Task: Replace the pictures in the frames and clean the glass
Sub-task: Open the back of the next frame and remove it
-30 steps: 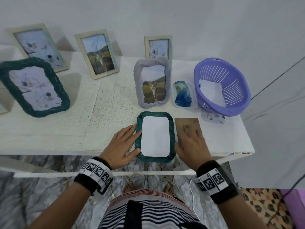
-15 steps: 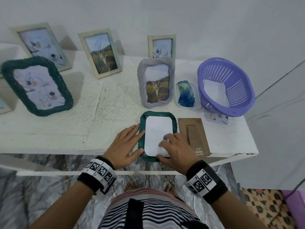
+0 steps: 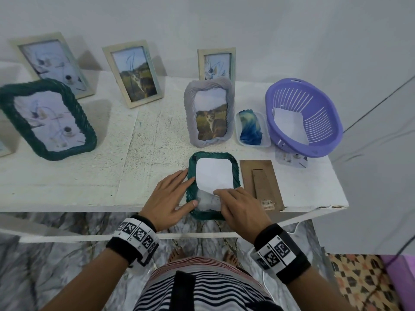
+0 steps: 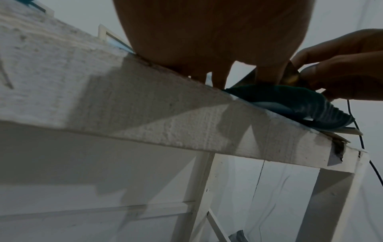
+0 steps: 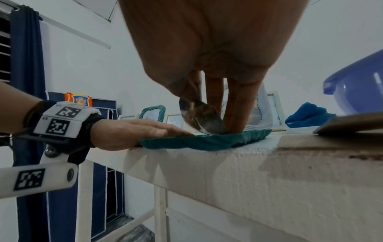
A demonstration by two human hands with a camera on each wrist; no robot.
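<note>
A green rope-edged frame (image 3: 191,176) lies face down at the table's front edge. A picture (image 3: 213,173) lies in it, white back up. My right hand (image 3: 224,195) pinches the picture's near edge and peels it upward, so bare glass (image 3: 207,202) shows beneath. The right wrist view shows the curled picture (image 5: 201,117) between thumb and fingers above the frame (image 5: 207,140). My left hand (image 3: 179,189) lies flat with straight fingers, pressing on the frame's left rim. The brown backing board (image 3: 260,182) lies just right of the frame.
Right of the board stands a purple basket (image 3: 314,149) holding white paper. A blue cloth (image 3: 250,127) sits in a clear tray beside a grey frame (image 3: 210,111) with a cat picture. A large green frame (image 3: 45,117) and several cream frames stand behind.
My right hand left the backing board, moved left onto the picture and lifted its near edge off the glass. My left hand stayed on the frame's left rim.
</note>
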